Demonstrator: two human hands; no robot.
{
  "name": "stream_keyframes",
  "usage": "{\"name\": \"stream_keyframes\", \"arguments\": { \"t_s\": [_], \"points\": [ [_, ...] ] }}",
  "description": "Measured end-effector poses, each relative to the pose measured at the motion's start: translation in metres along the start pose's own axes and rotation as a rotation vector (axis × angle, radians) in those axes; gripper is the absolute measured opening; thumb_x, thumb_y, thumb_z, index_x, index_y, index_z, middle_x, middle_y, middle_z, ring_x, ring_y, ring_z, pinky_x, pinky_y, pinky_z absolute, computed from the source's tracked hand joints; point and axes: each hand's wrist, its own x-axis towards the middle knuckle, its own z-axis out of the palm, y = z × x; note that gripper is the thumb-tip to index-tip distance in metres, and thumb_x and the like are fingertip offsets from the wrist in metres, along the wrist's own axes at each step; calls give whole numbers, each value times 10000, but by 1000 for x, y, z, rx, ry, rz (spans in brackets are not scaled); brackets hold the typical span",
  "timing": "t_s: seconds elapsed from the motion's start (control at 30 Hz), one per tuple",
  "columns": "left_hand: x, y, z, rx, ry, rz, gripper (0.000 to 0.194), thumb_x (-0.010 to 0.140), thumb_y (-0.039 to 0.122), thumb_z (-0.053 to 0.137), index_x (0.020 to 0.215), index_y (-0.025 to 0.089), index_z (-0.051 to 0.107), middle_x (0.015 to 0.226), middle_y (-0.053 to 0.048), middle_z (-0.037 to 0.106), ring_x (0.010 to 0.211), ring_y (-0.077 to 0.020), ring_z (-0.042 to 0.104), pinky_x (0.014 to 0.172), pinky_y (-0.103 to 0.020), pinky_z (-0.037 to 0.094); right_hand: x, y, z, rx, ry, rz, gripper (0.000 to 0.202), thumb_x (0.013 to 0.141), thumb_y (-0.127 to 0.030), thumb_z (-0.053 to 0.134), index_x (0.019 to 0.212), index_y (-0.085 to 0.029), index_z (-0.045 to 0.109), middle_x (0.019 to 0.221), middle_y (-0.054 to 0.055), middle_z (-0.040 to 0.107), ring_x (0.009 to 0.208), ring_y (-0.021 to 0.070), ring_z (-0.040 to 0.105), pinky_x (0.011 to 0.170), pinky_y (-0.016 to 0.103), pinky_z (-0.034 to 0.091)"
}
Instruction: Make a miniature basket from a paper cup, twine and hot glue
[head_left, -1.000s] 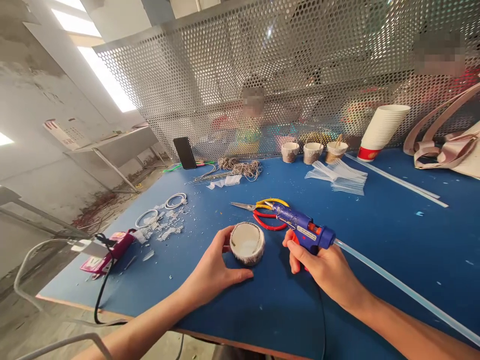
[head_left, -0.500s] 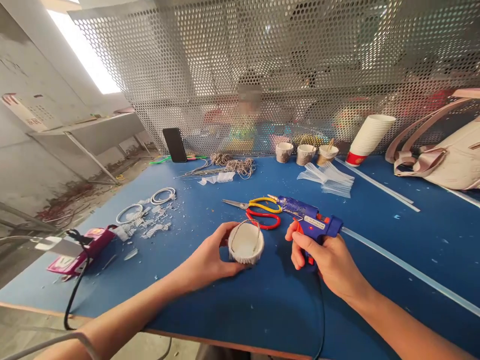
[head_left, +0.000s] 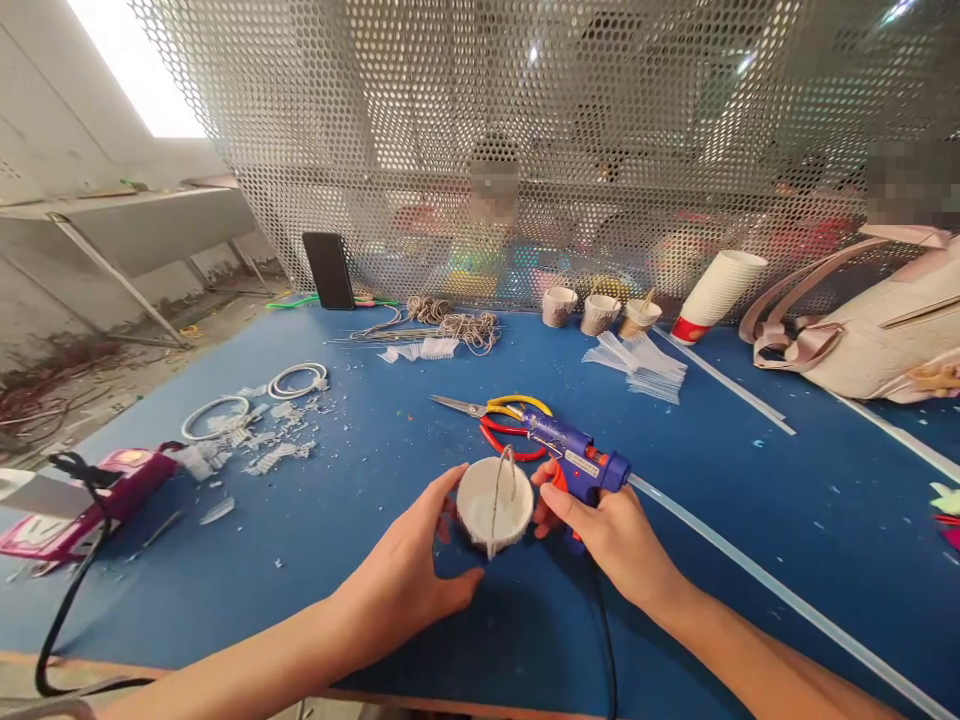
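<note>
1. Head view, materials and grips: The left hand point(head_left: 405, 565) curves in a wide C around the left side of a small round cup point(head_left: 476, 535), its fingers against the wall; whether the thumb touches cannot be told. The cup is off-white and rough-sided, with a thin twisted-cord handle point(head_left: 495, 505) arched over its mouth, and sits low in the middle of the view. The right hand point(head_left: 611, 530) is closed around the grip of a blue plastic glue gun point(head_left: 577, 455), index finger by the orange trigger, a long translucent stick running out behind. Its other fingertips are just beside the cup

2. Head view, surface and room: The blue table point(head_left: 375, 430) is smooth and littered with pale scraps point(head_left: 274, 440). A perforated metal screen point(head_left: 420, 120) stands along its far edge, a blurred person point(head_left: 491, 250) behind it. At left are a bare grey wall point(head_left: 45, 100) and a second table point(head_left: 172, 220)

3. Head view, counts: One pair of red-and-yellow scissors point(head_left: 499, 425), two white rings point(head_left: 217, 418), three small handled pots point(head_left: 600, 313), one leaning stack of paper cups point(head_left: 720, 295), one upright black phone point(head_left: 328, 270), one pink power strip point(head_left: 90, 510), one pale bag point(head_left: 885, 320)
</note>
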Motion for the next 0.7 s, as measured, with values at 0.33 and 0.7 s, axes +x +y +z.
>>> {"name": "stream_keyframes", "arguments": {
  "t_s": [0.33,0.7],
  "points": [
    [9,15,5,-13,97,-47,413,641,214,692,998,215,486,930,-31,604,793,-191,603,703,-326,513,9,2,1,-178,40,-66,243,806,-417,610,895,-191,617,857,28,662,799,184,626,782,307,530],
    [5,17,-8,-91,-4,-112,511,622,296,725,1061,203,482,884,-23,637,791,-205,609,741,-346,511,21,1,-1,-326,32,-112,210,821,-382,579,887,-195,647,791,2,668,731,164,605,733,279,501]
  ]
}}
